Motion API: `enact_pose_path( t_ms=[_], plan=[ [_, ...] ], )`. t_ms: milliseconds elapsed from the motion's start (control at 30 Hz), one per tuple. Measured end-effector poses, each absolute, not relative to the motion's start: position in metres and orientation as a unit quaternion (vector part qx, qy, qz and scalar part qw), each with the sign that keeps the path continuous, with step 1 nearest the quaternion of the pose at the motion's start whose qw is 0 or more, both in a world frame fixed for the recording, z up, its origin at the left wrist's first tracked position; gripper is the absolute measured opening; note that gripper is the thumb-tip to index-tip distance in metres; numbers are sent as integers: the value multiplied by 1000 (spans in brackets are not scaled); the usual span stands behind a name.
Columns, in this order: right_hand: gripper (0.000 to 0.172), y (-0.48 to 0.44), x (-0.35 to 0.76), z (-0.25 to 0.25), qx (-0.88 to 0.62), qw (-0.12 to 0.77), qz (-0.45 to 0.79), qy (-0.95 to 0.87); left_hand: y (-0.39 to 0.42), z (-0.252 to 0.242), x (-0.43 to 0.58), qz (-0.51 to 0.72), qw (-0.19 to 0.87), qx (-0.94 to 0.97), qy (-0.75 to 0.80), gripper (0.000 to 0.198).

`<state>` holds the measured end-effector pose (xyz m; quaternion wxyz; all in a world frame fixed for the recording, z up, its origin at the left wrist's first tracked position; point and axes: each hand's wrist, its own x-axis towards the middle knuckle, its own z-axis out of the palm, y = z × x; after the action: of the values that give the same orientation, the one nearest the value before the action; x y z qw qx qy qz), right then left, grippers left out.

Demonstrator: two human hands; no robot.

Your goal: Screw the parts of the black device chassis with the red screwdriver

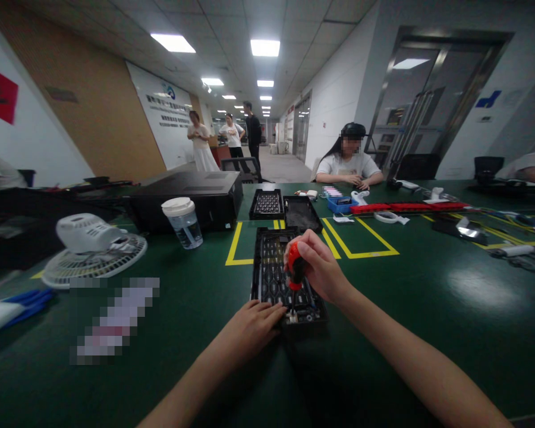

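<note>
A black tray-like case (pixel 274 270) with rows of dark cells lies lengthwise before me on the green table (pixel 196 309). My right hand (pixel 318 264) is wrapped round the handle of a red and black screwdriver (pixel 296 266). The screwdriver stands nearly upright, its tip down at the near end of the case, among small parts and wires (pixel 301 315). Whether the tip sits in a screw is too small to tell. My left hand (pixel 258 324) rests against the case's near left corner, its fingers laid out over the edge.
Beyond the case sit a second cell-filled case (pixel 268 204) and an open black box (pixel 302 214). To the left are a lidded cup (pixel 183 223), a white fan (pixel 93 246) and a large black box (pixel 191 199). A blue tray (pixel 341 205) lies near a seated person (pixel 350 163).
</note>
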<state>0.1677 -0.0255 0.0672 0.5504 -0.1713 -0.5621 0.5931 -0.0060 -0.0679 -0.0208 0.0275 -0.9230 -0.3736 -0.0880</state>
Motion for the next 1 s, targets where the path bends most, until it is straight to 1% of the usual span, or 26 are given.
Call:
enact_pose_path(
  t_ms=[700,867,1000],
  plan=[
    [21,-26,170,73,-225,571,551,-566,-69,-17,-6,-81,25,-923,-375,41],
    [22,-24,172,73,-245,575,509,-592,-69,-17,-6,-78,22,-923,-377,41],
    [26,-24,175,74,-268,574,460,-622,-68,-20,-6,-83,22,-923,-375,42]
  ],
)
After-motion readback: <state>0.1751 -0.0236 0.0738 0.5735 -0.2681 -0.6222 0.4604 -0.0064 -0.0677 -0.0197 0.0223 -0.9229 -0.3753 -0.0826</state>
